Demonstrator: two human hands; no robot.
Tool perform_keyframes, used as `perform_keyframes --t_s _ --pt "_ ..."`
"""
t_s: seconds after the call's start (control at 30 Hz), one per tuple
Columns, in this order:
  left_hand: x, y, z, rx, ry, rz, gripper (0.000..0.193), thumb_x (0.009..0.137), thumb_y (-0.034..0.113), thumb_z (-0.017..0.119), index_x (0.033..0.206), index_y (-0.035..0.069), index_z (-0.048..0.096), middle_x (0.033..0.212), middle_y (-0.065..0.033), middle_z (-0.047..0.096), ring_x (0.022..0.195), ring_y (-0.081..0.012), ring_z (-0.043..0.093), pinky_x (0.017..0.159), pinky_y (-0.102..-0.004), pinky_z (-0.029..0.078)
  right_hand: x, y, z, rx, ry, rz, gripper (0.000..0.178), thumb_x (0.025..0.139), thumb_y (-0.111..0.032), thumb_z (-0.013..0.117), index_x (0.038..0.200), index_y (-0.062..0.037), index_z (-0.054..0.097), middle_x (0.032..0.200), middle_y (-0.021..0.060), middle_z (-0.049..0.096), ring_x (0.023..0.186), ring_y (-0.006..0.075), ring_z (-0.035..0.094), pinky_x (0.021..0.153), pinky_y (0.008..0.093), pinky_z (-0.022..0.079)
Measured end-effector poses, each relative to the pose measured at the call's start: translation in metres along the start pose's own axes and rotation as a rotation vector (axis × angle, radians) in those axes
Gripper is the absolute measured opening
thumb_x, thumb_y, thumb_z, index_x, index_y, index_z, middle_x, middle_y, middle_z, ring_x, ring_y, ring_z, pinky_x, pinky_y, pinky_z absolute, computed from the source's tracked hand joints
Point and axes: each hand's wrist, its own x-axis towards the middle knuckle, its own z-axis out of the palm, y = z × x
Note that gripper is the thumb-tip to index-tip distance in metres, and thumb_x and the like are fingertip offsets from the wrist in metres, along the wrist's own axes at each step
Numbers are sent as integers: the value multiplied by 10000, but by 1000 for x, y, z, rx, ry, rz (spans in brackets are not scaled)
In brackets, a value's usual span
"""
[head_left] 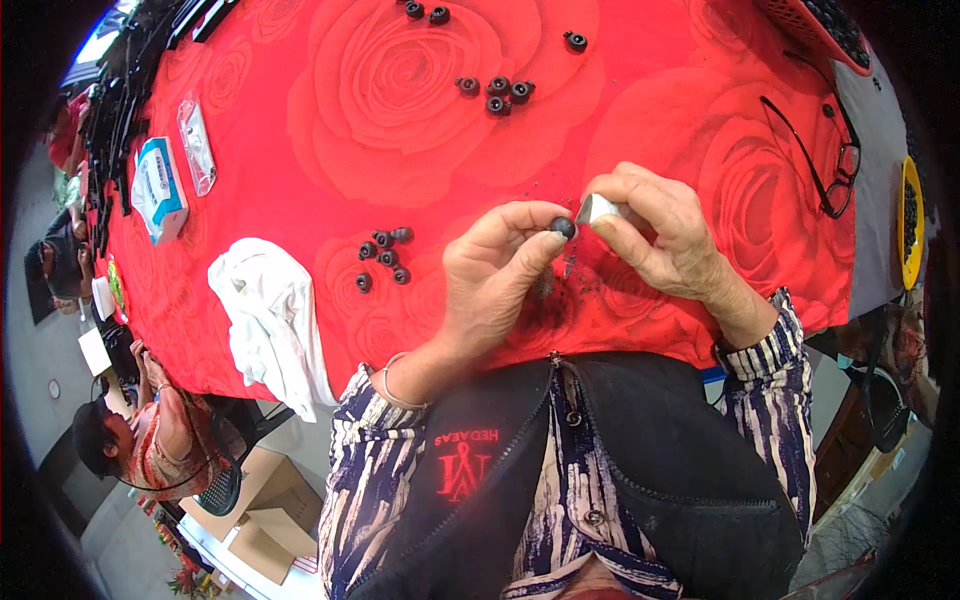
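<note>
Over the red-covered desk point(400, 185): black piece point(563, 228)
Left hand point(495, 272): fingers pinching that piece
Right hand point(662, 238): fingers pinching a white tool point(598, 208), tip just beside the piece
Farther left: white cloth point(268, 310)

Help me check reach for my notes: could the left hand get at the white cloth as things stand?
Probably yes: the white cloth lies uncovered, left of the left hand, though that hand is occupied pinching a round black piece.
</note>
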Motion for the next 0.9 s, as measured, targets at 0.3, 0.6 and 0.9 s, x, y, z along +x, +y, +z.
perform_keyframes --t_s 0.3,0.6,0.9 --pt "0 -1 3 -3 9 -38 189 853 38 580 1031 -25 569 758 1 567 597 -29 485 499 -166 392 0 2 2 -54 -13 -28 169 763 -83 613 896 8 561 701 120 534 597 262 548 519 337 430" --pt "1 -3 3 -16 11 -37 194 856 38 576 1039 -27 563 771 -6 574 593 -33 489 497 -168 395 -1 4 2 -58 -7 -14 164 765 -93 613 889 4 565 699 119 535 596 263 551 518 338 433" --pt "1 -9 2 -50 31 -42 200 858 58 580 1041 -21 561 810 -19 594 579 -37 490 503 -174 408 0 7 2 -91 -21 -45 150 774 -120 609 861 -6 565 691 103 541 603 258 559 514 344 427"
